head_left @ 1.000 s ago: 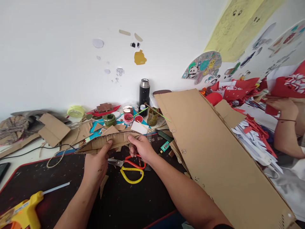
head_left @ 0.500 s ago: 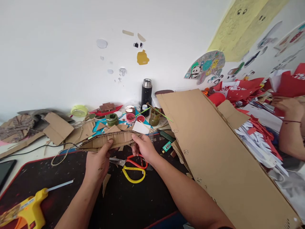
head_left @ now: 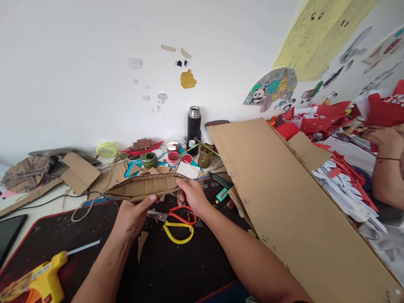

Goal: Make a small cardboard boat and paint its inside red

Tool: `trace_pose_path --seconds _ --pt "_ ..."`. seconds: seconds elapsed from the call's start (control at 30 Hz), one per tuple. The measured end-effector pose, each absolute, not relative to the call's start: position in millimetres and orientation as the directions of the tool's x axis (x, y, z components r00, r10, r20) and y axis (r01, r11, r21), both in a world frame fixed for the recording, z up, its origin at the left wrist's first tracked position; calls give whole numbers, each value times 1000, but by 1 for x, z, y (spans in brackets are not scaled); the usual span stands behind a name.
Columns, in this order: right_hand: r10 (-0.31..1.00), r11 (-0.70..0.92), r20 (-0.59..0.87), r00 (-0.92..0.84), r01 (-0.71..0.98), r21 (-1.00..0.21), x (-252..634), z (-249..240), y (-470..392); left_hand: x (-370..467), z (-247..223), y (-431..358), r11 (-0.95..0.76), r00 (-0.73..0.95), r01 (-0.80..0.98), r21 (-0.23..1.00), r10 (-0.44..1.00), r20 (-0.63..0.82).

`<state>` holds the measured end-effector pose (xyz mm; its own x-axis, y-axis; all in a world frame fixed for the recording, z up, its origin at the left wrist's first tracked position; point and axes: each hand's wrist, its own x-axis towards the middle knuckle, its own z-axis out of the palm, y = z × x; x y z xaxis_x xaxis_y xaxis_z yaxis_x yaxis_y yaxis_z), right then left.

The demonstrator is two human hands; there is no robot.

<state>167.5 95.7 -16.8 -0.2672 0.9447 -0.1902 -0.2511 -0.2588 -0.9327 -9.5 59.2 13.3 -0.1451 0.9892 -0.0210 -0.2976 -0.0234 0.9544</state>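
Observation:
A narrow boat-shaped cardboard piece (head_left: 151, 187), with raised edges and a pointed left end, is held up in both hands above the dark mat. My left hand (head_left: 135, 212) grips its near edge, thumb on the rim and the other fingers hidden beneath. At the right end, my right hand (head_left: 191, 193) pinches it between thumb and curled fingers. Scissors (head_left: 178, 225) with one red and one yellow handle lie on the mat just below the hands. A yellow glue gun (head_left: 44, 275) with a glue stick rests at lower left.
A large cardboard sheet (head_left: 284, 193) leans across the right side. Behind the hands stand paint jars (head_left: 149, 160) and a black thermos (head_left: 194, 128). Cardboard scraps (head_left: 80, 172) lie at left, with a dark tablet-like device (head_left: 11, 233). Another person's hand (head_left: 381, 141) is at far right.
My left thumb has slid from inside the cardboard piece down to its near rim. The piece's inside shows more now. My right hand keeps its hold; the view has shifted slightly.

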Motion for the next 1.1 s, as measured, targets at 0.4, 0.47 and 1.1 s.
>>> trace_pose_path --seconds 0.4,0.47,1.1 --pt "957 -243 -158 -242 -378 -893 170 -10 95 -13 8 64 -100 -235 -385 917 972 7" --pt "960 -237 -153 -235 -388 -891 171 -8 96 -14 7 63 -100 -244 -383 918 970 4" --pt "940 -322 -241 -243 -389 -863 170 -8 94 -9 5 62 -58 -216 -378 924 976 -27"
